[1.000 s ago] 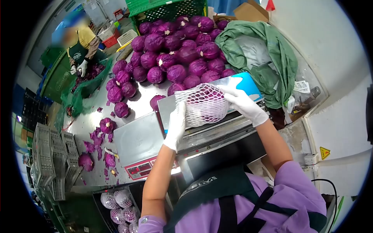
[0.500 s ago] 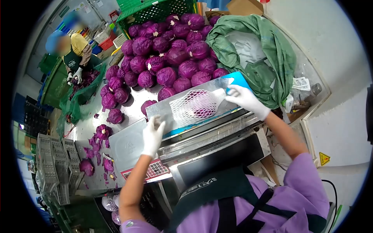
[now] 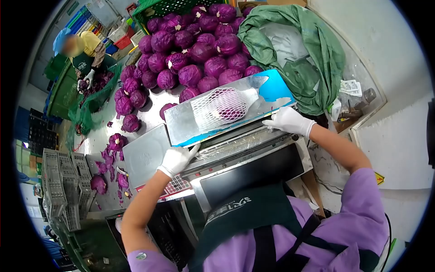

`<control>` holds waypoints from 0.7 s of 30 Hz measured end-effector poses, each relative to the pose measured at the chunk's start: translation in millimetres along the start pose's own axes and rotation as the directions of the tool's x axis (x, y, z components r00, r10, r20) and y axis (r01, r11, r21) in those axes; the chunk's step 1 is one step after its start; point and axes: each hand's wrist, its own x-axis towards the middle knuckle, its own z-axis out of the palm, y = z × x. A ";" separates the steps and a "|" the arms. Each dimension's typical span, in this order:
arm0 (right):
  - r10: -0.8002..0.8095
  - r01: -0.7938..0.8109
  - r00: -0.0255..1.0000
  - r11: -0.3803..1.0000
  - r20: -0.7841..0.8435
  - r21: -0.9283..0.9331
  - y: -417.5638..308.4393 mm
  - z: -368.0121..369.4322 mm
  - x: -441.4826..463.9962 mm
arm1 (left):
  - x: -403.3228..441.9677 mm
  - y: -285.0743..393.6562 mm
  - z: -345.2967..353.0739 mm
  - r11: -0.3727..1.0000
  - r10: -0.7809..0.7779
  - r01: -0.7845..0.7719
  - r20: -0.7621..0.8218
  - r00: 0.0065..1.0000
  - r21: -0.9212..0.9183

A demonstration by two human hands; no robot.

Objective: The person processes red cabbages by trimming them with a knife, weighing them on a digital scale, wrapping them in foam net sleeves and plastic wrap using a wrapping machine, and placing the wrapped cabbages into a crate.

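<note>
A purple cabbage in white foam netting (image 3: 225,109) lies on the metal plate of a film-wrapping machine (image 3: 179,123), its netting gathered at the right end. Clear plastic film (image 3: 235,147) stretches along the slot in front of the plate. My left hand (image 3: 177,159), white-gloved, is at the left end of this slot, index finger stretched out and thumb apart, at the film's edge. At the right end, my gloved right hand (image 3: 290,121) reaches in with fingertips slightly apart, close to the film. Whether either hand touches the film is hard to tell.
Several purple cabbages (image 3: 201,52) are piled behind the machine. A scale (image 3: 147,152) with a keypad stands at left, near loose trimmed leaves (image 3: 108,161). A green sack (image 3: 312,54) sits at back right. A co-worker (image 3: 84,56) handles leaves far left. Grey crates (image 3: 54,181) stand left.
Both hands have come down from the sides of the netted cabbage to the film slot in front. The netted cabbage stays on the plate. The view has shifted slightly.
</note>
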 end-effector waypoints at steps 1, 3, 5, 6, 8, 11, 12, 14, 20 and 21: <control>0.124 -0.092 0.976 0.980 -0.180 0.178 -2.6 11.7 2.4 | 0.1 3.0 2.5 0.997 -0.071 0.071 -0.017 0.997 -0.004; 0.435 -0.254 0.856 0.824 -0.279 0.506 -17.6 12.1 -2.4 | -13.7 14.3 5.0 0.963 -0.193 0.146 -0.202 0.960 -0.225; 0.610 -0.307 0.759 0.642 -0.226 0.702 -34.2 4.4 -20.0 | -27.9 35.7 -13.5 0.778 -0.487 0.237 -0.320 0.812 -0.582; 0.657 -0.312 0.730 0.567 -0.190 0.762 -42.4 -6.6 -30.9 | -34.2 46.1 -27.0 0.736 -0.523 0.204 -0.350 0.777 -0.645; 0.782 -0.336 0.621 0.330 -0.056 0.882 -54.6 -47.6 -48.8 | -50.3 63.5 -83.2 0.489 -0.645 0.282 -0.124 0.754 -0.826; 0.907 -0.249 0.409 0.008 0.097 0.968 -55.9 -128.2 -59.6 | -45.5 68.3 -151.2 0.310 -0.762 -0.031 -0.268 0.589 -0.950; 0.917 -0.149 0.392 0.135 -0.067 0.980 -49.4 -138.3 -54.6 | -32.5 64.2 -166.5 0.270 -0.770 -0.164 -0.315 0.555 -0.949; 0.947 -0.041 0.297 0.140 -0.122 0.989 -25.4 -145.2 -21.4 | 10.8 45.6 -178.1 0.125 -0.889 -0.086 -0.150 0.433 -0.988; 0.803 -0.028 0.520 0.357 -0.292 0.934 53.9 -43.5 117.4 | 153.0 -79.3 -25.4 0.069 -0.777 -0.038 -0.077 0.625 -0.997; 0.642 -0.042 0.761 0.186 -0.089 0.982 65.2 -12.2 124.9 | 157.3 -84.2 -2.1 0.128 -0.626 0.077 -0.020 0.780 -0.989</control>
